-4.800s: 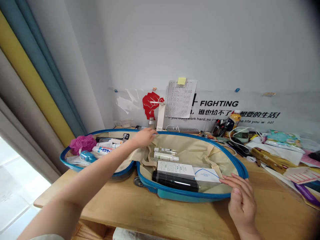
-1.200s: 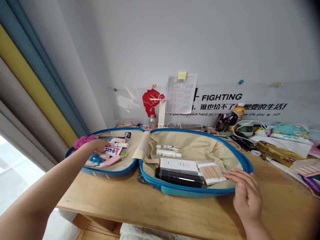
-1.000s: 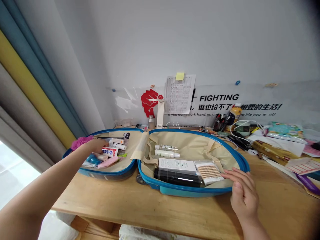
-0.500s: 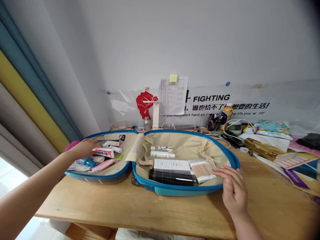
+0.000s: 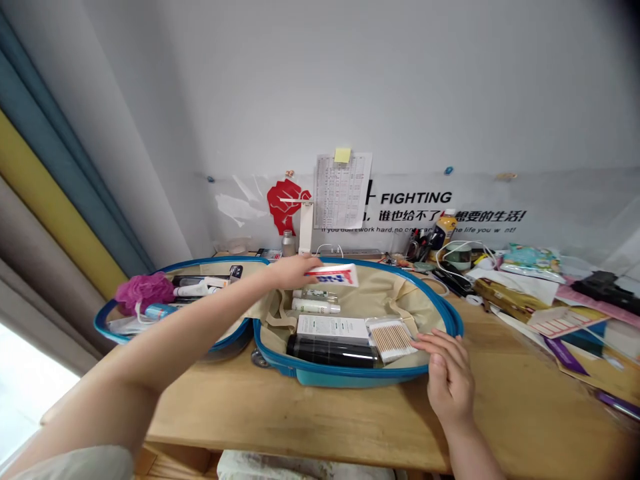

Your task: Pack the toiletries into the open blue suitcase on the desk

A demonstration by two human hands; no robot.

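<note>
A blue suitcase (image 5: 370,382) lies open on the wooden desk, its beige lining up. My left hand (image 5: 290,271) is closed on a red-and-white toothpaste tube (image 5: 334,275) and holds it over the right half, above two small white bottles (image 5: 315,301). In that half lie a white box (image 5: 333,327), a black bottle (image 5: 333,352) and a pack of cotton swabs (image 5: 391,337). My right hand (image 5: 449,379) rests open on the suitcase's near right rim, fingertips beside the swabs. The left half holds a pink bath puff (image 5: 143,291) and several tubes (image 5: 195,289).
The desk's right side is piled with papers, packets, cables and a black object (image 5: 603,288). An orange-capped bottle (image 5: 442,231) and pens stand by the wall. A small lamp (image 5: 304,227) and a posted sheet (image 5: 341,191) sit behind the suitcase. Curtains hang at left.
My left hand took the toothpaste tube from the left half and carried it right, over the right half. My right hand stayed on the rim. The view shifted a little.
</note>
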